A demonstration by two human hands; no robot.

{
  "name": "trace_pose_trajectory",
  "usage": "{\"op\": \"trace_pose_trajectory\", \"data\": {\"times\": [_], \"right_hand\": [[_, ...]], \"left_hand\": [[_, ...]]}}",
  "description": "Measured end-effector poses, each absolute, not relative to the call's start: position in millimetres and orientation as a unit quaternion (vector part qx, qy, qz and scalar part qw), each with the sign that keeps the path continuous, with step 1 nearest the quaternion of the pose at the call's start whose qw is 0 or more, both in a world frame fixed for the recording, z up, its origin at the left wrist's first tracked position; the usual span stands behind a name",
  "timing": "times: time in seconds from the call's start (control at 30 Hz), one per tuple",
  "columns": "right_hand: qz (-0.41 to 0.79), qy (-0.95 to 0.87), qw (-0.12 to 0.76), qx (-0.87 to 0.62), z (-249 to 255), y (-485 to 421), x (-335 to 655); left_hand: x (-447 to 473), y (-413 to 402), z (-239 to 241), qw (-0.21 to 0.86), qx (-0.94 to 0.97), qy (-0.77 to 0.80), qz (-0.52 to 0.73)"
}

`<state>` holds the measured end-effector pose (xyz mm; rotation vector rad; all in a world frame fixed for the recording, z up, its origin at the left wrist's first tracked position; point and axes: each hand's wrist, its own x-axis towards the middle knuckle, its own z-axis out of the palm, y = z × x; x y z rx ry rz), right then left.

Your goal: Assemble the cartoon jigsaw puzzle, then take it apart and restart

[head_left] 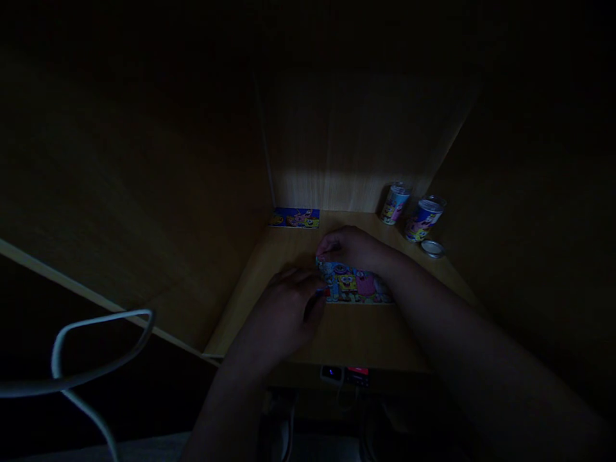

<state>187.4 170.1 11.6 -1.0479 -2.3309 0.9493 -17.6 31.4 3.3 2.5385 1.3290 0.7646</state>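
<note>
A flat SpongeBob-printed card (353, 284) lies on the wooden desktop (346, 330), with its left end raised slightly. My right hand (347, 248) curls over that end, and its fingers seem to grip the upper left corner. My left hand (283, 314) sits just left of the card, its fingers closed around a small dark object with a red tip (320, 292). The dim light hides that object's exact shape. A second printed card (295, 218) lies flat against the back wall, apart from both hands.
Two printed cups (394, 203) (423, 219) stand at the back right, with a round metal lid (432, 248) beside them. Wooden walls (356, 141) enclose the desk on three sides. A white cable (72, 359) hangs at lower left, and a lit device (344, 375) sits below the front edge.
</note>
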Motion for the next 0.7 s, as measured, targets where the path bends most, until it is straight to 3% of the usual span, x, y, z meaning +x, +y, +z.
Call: {"op": "trace_pose_trajectory", "data": {"times": [0.5, 0.7], "right_hand": [[0.268, -0.878, 0.201, -0.343, 3.9, 173.0, 186.7], [0.229, -0.863, 0.257, -0.369, 5.5, 173.6, 187.9]], "left_hand": [[-17.4, 31.8, 1.8, 0.09, 0.853, 0.447, 0.254], [-17.1, 30.9, 3.8, 0.088, 0.852, 0.449, 0.253]]}}
